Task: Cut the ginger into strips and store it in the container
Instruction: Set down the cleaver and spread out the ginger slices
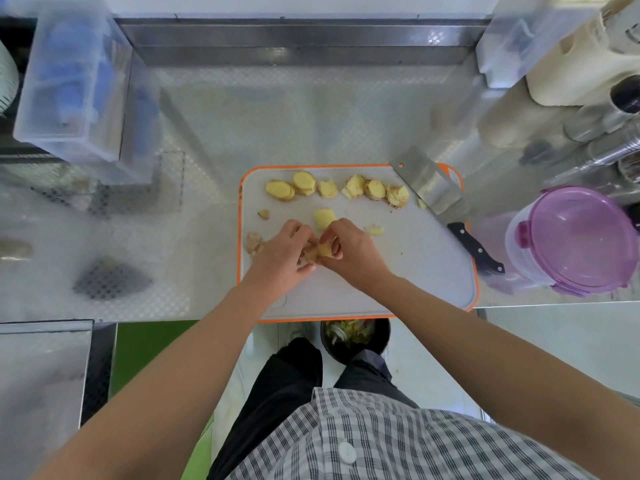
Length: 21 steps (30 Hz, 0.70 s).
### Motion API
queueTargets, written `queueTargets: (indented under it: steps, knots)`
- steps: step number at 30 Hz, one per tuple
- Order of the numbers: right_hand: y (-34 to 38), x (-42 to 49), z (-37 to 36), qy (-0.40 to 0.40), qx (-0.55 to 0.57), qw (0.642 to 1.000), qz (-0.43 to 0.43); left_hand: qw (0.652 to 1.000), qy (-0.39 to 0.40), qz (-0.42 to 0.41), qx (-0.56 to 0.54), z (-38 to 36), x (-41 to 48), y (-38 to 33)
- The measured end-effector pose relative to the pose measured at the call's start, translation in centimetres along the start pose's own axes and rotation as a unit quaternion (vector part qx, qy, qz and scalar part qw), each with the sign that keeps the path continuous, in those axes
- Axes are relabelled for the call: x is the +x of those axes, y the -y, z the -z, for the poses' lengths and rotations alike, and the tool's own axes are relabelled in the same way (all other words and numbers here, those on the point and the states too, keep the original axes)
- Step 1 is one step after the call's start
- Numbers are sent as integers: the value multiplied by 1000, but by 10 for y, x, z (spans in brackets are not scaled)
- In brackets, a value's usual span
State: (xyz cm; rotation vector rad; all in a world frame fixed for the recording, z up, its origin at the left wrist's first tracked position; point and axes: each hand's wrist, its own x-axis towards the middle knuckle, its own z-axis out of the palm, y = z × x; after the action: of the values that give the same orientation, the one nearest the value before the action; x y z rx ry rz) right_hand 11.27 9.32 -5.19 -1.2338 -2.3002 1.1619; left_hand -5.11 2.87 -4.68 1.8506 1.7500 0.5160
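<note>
Hands: left hand [282, 259] and right hand [351, 254] are pinched on one chunk [321, 252].
Tip: chunk is best laid flat before knife [437, 192] is taken.

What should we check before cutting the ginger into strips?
1. Knife close by: ok, it lies on the right edge of the cutting board, with no hand on it.
2. Hand free for the knife: not ok, the left hand and right hand both hold a ginger piece.
3. Room to cut: ok, the board's near half is bare.
4. Ginger slices ready: ok, they lie in a row along the far edge.
5. Container open: not ok, its purple lid is on.
</note>
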Motion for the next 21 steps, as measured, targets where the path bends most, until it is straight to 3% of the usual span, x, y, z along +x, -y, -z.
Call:
queueTargets:
  steps: [14,21]
  knots:
    - [-7,0,-3,9,-17,1000,8,999,-32,12,-4,-2,-2,-2]
    - [-8,3,-3,17,-14,1000,18,998,-48,-33,0,1,-4,-3]
